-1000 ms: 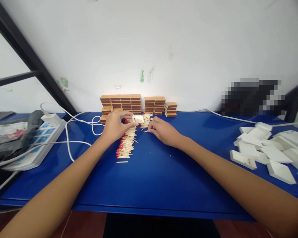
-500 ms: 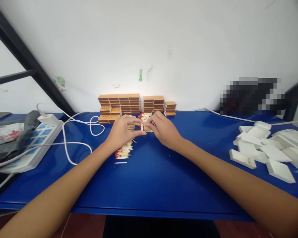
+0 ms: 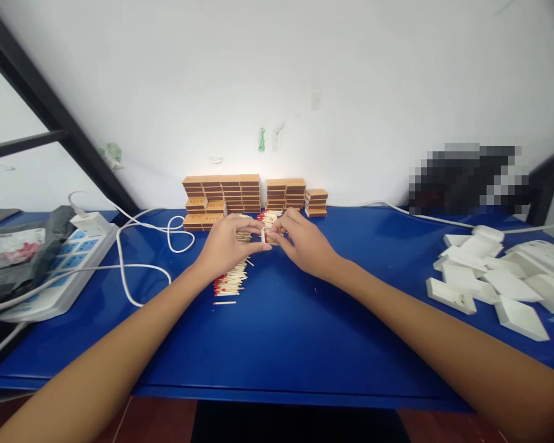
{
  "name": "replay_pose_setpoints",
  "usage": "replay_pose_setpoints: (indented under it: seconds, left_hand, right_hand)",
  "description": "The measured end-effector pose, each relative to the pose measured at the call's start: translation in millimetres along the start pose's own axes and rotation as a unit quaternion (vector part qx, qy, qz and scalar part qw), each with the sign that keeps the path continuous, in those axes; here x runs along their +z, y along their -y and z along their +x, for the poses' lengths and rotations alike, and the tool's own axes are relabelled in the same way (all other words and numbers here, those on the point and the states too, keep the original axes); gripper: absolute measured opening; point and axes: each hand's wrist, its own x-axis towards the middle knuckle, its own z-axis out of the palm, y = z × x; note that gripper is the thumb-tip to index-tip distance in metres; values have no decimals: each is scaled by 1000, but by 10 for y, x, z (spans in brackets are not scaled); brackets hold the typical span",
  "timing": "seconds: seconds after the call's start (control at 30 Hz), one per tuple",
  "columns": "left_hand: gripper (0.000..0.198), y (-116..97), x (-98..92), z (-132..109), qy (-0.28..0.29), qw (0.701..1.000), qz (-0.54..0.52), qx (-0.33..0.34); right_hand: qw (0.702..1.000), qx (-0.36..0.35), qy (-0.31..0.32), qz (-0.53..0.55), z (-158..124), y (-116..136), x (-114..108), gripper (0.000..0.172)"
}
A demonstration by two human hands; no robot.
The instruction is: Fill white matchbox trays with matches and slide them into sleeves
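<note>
My left hand (image 3: 226,244) is closed, pinching a small white matchbox tray (image 3: 263,235) by its end between thumb and fingers. Facing it from the other side, my right hand (image 3: 305,240) has thumb and fingertips pressed together at the tray's edge. Red match heads show at those fingertips, though the fingers cover most of what they hold. Below and behind my left hand lies a pile of red-tipped matches (image 3: 231,282). More matches (image 3: 268,216) lie just beyond both hands, and one single match (image 3: 224,303) rests apart in front of the pile.
Stacked matchboxes (image 3: 242,194) stand along the wall, with a smaller stack (image 3: 316,203) to their right. Empty white trays (image 3: 508,277) are heaped at the right of the blue table (image 3: 305,351). A power strip (image 3: 80,258), white cables (image 3: 120,264) and a dark bag (image 3: 50,240) occupy the left.
Both hands stay almost in place. My right fingers have shifted very slightly at the tray, which my left hand still holds.
</note>
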Motion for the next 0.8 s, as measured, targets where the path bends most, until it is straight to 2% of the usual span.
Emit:
replay_pose_setpoints:
  seconds: [0.23, 0.4, 0.5, 0.6, 0.8]
  left_hand:
    - [40, 48, 1, 3, 4, 1000, -6, -24]
    - [38, 113, -112, 53, -32, 997, 66, -9]
    - [34, 138, -195, 89, -65, 990, 127, 7]
    - [32, 149, -229, 105, -73, 987, 141, 13]
    - [33, 140, -200, 94, -70, 986, 153, 9]
  right_hand:
    - [998, -39, 4, -53, 19, -85, -64, 11]
    - [996, -28, -44, -72, 14, -132, -49, 17]
    - [997, -1, -5, -78, 0, -228, 3, 11]
    - [997, 22, 48, -64, -3, -315, 66, 10]
    - [995, 62, 62, -42, 59, -324, 139, 6]
